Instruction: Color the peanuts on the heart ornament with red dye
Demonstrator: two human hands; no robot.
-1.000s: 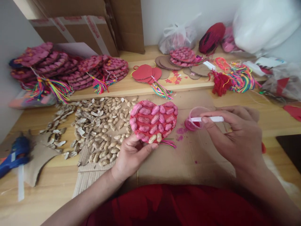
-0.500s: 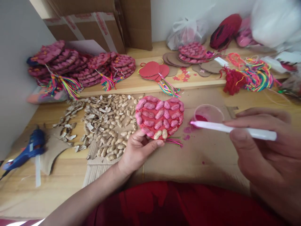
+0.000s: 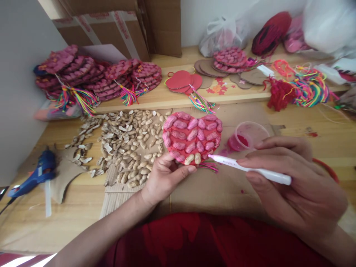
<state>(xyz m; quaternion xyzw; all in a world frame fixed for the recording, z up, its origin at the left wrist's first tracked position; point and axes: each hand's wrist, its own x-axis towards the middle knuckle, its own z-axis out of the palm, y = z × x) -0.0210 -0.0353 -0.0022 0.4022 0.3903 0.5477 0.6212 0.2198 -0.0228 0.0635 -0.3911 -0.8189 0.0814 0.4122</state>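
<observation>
My left hand [image 3: 164, 178] grips the lower edge of a red heart-shaped plaque [image 3: 182, 152], its thumb lying along the bottom. Peanuts in the shell cover the heart; most are pink, and two near the bottom tip keep their natural tan. A tassel [image 3: 209, 167] sticks out under the heart. Between thumb and fingers my right hand [image 3: 280, 178] holds a white paint marker [image 3: 250, 169]. The marker's pink tip is at the heart's lower right edge; whether it touches, I cannot tell. Behind the marker is a clear plastic cup [image 3: 251, 131] with pink liquid.
Peanuts and shells [image 3: 130, 144] spread over cardboard on the left. A blue glue gun [image 3: 36, 174] lies farther left. Along the back shelf are stacked peanut plaques [image 3: 94, 78], red cardboard hearts [image 3: 182, 81], small stars [image 3: 218, 87], colourful cords [image 3: 311, 87] and plastic bags [image 3: 222, 37].
My right hand has moved left and slightly down, bringing the marker tip from in front of the cup to the heart's lower right edge. My left hand keeps its hold.
</observation>
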